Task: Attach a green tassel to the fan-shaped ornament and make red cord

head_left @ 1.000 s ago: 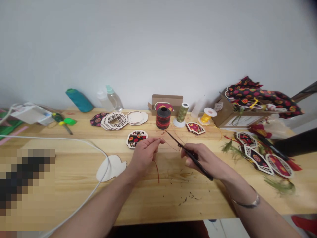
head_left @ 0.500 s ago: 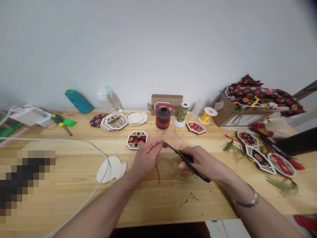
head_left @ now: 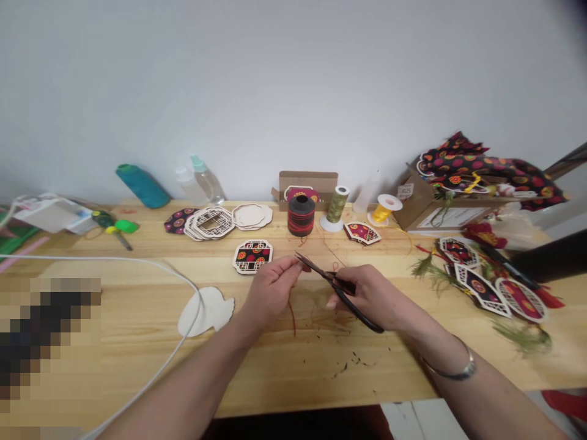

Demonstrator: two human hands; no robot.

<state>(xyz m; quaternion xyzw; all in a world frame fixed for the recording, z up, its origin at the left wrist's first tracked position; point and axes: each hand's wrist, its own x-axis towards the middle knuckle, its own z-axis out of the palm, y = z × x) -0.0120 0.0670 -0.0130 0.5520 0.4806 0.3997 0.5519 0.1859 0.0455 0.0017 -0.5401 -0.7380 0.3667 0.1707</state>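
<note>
My left hand (head_left: pixel 274 286) is closed in a pinch on a red cord (head_left: pixel 292 319), whose loose end hangs below the fingers. In my right hand (head_left: pixel 369 295) is a pair of black-handled scissors (head_left: pixel 324 275), pointing up and to the left. Their tips reach the left fingertips; whether the blades touch the cord is too small to tell. Just behind the left hand lies an octagonal wooden piece with patterned fabric (head_left: pixel 252 256). The spool of red cord (head_left: pixel 301 216) stands upright beyond both hands.
Green thread (head_left: pixel 337 206) and a yellow spool (head_left: pixel 384 211) stand at the back. A cardboard box (head_left: pixel 426 205) and finished ornaments (head_left: pixel 483 292) lie right. A white cable (head_left: pixel 198 311) crosses the left side over a pale cutout (head_left: pixel 211 313). Dark scraps (head_left: pixel 353 365) lie in front.
The scissors' handles have swung slightly down and left, with the tips staying at the left fingertips. My left hand keeps its pinch on the cord. The view has shifted a little.
</note>
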